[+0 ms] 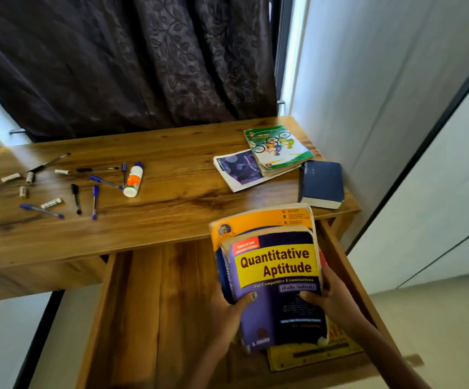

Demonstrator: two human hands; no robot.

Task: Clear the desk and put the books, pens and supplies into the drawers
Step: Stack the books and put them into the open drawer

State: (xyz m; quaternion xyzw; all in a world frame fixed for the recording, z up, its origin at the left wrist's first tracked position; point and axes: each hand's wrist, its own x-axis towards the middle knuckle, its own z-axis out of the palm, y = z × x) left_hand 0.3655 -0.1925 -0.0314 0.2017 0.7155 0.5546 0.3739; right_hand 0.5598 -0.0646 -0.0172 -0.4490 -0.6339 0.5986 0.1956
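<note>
My left hand [229, 310] and my right hand [330, 300] grip a thick purple and yellow book, "Quantitative Aptitude" [277, 287], from its two sides. It lies on top of a larger orange-covered book [261, 219], and both are over the right part of the open wooden drawer [154, 304]. On the desk [177, 209] remain a dark blue hardback [321, 183], a green cycling book [277, 148] and a purple-covered booklet [237, 171]. Several pens [95, 202], small chalk-like sticks [51, 203] and a glue bottle [133, 179] lie scattered at the left.
A dark patterned curtain [121, 60] hangs behind the desk. A white wall and a wardrobe door [424, 164] close off the right side. The drawer's left half shows bare wood. A second, shut drawer front [37, 276] sits below the desk's left part.
</note>
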